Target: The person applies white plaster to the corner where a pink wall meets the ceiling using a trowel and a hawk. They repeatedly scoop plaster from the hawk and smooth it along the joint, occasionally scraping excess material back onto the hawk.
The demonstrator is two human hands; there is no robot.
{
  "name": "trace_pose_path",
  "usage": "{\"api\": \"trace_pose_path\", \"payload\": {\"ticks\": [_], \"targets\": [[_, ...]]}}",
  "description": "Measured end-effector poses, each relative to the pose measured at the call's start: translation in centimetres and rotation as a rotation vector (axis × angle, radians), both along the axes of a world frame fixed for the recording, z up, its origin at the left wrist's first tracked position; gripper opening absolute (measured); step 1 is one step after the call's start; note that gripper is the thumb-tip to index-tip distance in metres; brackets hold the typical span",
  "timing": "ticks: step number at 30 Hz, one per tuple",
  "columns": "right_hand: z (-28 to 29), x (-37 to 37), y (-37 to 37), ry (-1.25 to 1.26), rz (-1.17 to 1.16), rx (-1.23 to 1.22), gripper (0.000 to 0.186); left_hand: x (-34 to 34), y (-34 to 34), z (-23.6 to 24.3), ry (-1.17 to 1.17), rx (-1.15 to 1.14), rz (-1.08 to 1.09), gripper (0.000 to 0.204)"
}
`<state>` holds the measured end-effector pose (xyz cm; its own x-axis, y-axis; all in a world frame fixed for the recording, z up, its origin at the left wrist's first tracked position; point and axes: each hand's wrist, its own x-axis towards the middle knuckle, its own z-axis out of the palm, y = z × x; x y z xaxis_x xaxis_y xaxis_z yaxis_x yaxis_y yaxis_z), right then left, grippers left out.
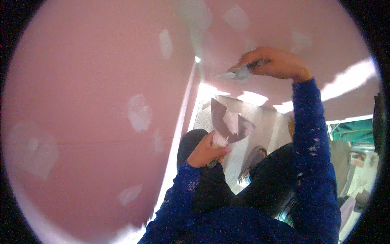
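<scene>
My left hand (205, 152) is closed around the handle of a wide putty knife (218, 115), held low in front of my knees. A lump of whitish filler (231, 122) lies on its broad blade. Higher and to the right, my right hand (278, 64) grips a smaller putty knife (243, 73), with pale filler at the blade's tip. That blade points left, toward the corner, close to the pink right wall (260, 40). Whether it touches the wall, I cannot tell. Most of both handles is hidden by my fingers.
A pink left wall (89, 89) with several pale filler patches (139, 112) meets the right wall at a corner. Bright sunlight falls along the floor edge. My shoe (254, 160) rests on the light floor (239, 150). Green material (353, 131) and a small box (357, 158) are at far right.
</scene>
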<state>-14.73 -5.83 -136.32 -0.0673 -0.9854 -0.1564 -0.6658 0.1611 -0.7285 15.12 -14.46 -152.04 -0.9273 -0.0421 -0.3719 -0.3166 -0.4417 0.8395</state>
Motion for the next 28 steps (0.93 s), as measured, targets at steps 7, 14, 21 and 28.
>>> {"api": "trace_pose_path", "payload": {"ticks": [7,14,21,28], "targets": [[3.6,8.3,3.8,0.132,0.094,-0.172,0.064,-4.1,-1.0,0.4,0.246,0.155,0.102,0.048],[-1.0,9.9,4.3,0.053,0.014,-0.205,0.069,-3.0,-2.7,1.2,0.108,0.026,0.056,0.053],[-3.2,7.5,4.7,0.345,-0.053,-0.09,0.073,-2.1,-2.7,2.0,0.161,0.065,0.109,0.054],[-3.0,8.3,3.9,-0.057,-0.087,-0.398,0.074,-4.1,-2.6,1.9,0.179,-0.002,0.078,0.05]]}}
